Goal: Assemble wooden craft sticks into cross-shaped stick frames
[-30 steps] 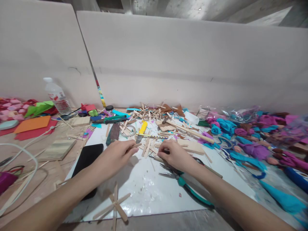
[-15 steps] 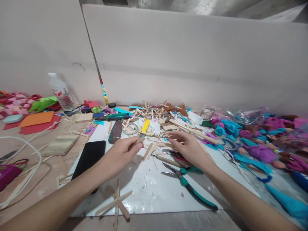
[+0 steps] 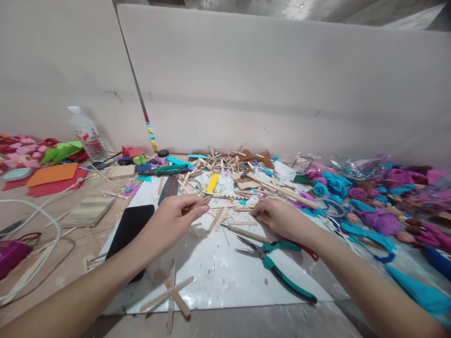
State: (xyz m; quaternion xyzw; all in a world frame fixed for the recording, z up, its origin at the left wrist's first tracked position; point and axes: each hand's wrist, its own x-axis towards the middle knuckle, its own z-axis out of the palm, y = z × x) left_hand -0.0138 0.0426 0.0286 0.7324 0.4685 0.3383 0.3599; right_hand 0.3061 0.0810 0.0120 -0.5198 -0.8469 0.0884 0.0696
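My left hand (image 3: 179, 212) is closed around a few short wooden craft sticks (image 3: 203, 201), whose ends poke out past the fingertips. My right hand (image 3: 278, 217) is lowered to the white board (image 3: 211, 267), its fingers curled down among loose craft sticks (image 3: 243, 210). What lies under those fingertips is hidden. Below the right hand, green-handled pliers (image 3: 262, 253) lie with their jaws apart, beside a wooden-handled tool (image 3: 248, 234). Nearest the board's front edge is a star of crossed craft sticks (image 3: 172, 291).
A black phone (image 3: 132, 234) lies under my left forearm. Farther back are a yellow-handled tool (image 3: 212, 183), a roll of tape (image 3: 190, 187), a hammer (image 3: 282, 190) and a heap of stick scraps (image 3: 225, 162). Coloured crafts (image 3: 380, 220) crowd the right; a water bottle (image 3: 88, 136) stands left.
My right hand has drawn its spread fingers together and dropped onto the sticks. The red-handled tool beneath it has shifted right. The left hand has stayed nearly in place, still gripping sticks.
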